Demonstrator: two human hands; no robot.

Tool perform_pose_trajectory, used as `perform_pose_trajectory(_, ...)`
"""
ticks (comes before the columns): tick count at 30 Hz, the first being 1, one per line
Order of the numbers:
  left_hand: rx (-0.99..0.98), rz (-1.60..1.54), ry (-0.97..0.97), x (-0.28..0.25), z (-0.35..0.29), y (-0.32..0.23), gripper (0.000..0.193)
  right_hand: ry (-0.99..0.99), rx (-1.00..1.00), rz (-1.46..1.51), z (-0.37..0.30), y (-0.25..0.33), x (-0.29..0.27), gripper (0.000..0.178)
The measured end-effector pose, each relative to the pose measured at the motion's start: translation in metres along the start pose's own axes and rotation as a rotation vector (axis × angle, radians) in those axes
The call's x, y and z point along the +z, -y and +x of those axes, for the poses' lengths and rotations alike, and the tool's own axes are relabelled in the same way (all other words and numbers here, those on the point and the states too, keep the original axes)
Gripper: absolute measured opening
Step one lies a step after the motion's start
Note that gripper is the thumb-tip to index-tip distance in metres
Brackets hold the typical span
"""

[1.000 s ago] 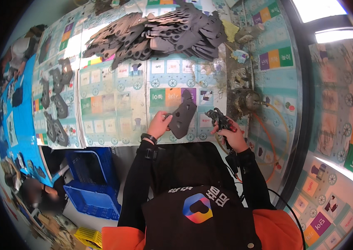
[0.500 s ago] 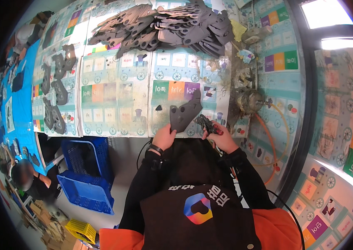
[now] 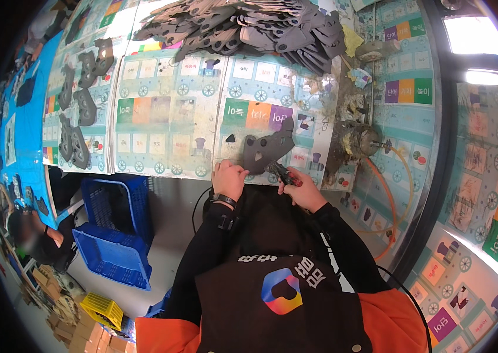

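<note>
Head view, landmark item: one grey piece [image 3: 266, 152], flat, curved and pierced with holes, tilted with its narrow end up and to the right. We find it on the patterned table [image 3: 160, 144], just beyond both hands and roughly between them.

Left hand [image 3: 229, 180]: at the grey piece's lower left; we note fingertips pinched together on its near corner.

Right hand [image 3: 300, 190]: at the grey piece's lower right, closed round a dark tool [image 3: 285, 174] with red parts. The tool's tip meets the piece's near edge in our view; whether it touches, we cannot tell.

Small dark triangle [image 3: 230, 139]: just left of the grey piece.

Heap of similar grey parts [image 3: 243, 29]: beyond the grey piece.

Blue crates [image 3: 113, 250]: well to the grey piece's left, nearer us.

Orange hose [image 3: 391, 219]: right of the grey piece.
</note>
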State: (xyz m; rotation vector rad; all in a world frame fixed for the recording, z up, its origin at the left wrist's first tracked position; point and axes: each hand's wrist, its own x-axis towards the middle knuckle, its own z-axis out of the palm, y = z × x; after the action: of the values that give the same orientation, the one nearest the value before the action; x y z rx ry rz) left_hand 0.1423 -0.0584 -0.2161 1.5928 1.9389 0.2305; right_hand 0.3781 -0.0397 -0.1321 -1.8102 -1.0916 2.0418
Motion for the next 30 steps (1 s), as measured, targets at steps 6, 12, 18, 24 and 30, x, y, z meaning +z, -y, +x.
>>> perform_pose_trajectory(6,-0.018,0.014,0.013,-0.002,0.000,-0.003,0.018,-0.042,-0.014,-0.009,0.009,-0.008,0.005,0.052)
perform_pose_trajectory(12,-0.020,0.019,0.018,0.000,0.003,-0.002,0.018,-0.037,-0.015,-0.014,0.010,0.003,0.013,0.044)
perform_pose_trajectory(18,-0.022,0.012,0.021,-0.002,0.003,-0.002,0.017,-0.027,0.021,-0.014,0.011,0.015,0.017,0.043)
perform_pose_trajectory(24,-0.038,0.004,0.043,-0.004,0.004,-0.004,0.017,-0.027,-0.070,0.092,0.026,-0.015,0.021,0.049)
perform_pose_trajectory(30,-0.045,-0.002,0.040,-0.003,0.005,-0.004,0.017,-0.026,-0.038,0.048,0.026,-0.012,0.017,0.046)
